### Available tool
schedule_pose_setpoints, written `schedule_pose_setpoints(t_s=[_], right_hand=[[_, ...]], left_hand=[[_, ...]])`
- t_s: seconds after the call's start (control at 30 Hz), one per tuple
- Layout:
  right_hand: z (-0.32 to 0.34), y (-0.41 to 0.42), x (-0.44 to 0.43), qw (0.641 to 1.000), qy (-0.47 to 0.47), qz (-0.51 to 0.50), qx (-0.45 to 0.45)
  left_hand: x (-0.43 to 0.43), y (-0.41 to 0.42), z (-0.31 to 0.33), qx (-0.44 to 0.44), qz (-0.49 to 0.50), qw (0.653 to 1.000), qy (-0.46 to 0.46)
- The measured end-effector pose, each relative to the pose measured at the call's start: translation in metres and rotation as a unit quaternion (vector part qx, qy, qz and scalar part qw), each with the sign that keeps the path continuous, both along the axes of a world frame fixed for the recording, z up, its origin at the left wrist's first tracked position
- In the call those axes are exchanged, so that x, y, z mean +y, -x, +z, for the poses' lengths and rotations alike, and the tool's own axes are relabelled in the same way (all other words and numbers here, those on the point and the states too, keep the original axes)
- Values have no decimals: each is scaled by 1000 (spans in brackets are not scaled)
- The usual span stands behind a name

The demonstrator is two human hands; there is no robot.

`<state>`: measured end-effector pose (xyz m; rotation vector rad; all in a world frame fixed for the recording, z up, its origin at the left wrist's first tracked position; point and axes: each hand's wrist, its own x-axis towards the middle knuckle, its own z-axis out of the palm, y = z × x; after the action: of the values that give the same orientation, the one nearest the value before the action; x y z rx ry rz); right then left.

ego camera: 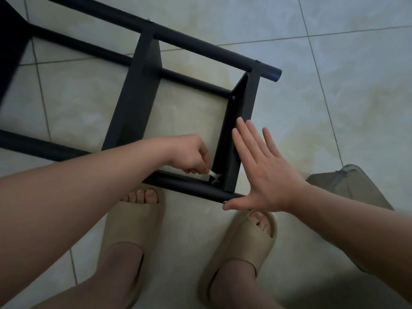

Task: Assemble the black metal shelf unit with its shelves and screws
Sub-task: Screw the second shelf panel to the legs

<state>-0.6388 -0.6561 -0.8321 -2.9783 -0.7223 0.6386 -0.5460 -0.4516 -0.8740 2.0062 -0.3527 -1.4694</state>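
Pale tiled floor [334,85] bears the black metal shelf unit [136,101], spread right hand [265,172] bracing it, left hand [189,152] pinching a small pale tool [213,173].

The person wears thick beige foam slides, the left slide [131,221] and the right slide [243,239], each with one broad moulded strap and an open front showing the toes; both forearms are bare, and the thumbnail of the right hand [267,168] looks darkly painted.
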Motion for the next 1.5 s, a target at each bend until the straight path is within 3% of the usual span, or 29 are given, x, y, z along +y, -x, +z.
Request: schedule_pose_setpoints(t_s=[0.23,0.43,0.83,1.5], right_hand=[[-13,1,-2,999,-53,-5,-10],[-17,2,-3,997,-71,-7,-24],[-17,0,-2,998,-66,-8,-17],[-18,1,-2,997,-75,-9,-17]], left_hand=[[-15,6,8,130,75,987,53],[-14,4,13,232,191,951,70],[-12,8,16,153,228,957,98],[-6,13,17,112,164,978,66]])
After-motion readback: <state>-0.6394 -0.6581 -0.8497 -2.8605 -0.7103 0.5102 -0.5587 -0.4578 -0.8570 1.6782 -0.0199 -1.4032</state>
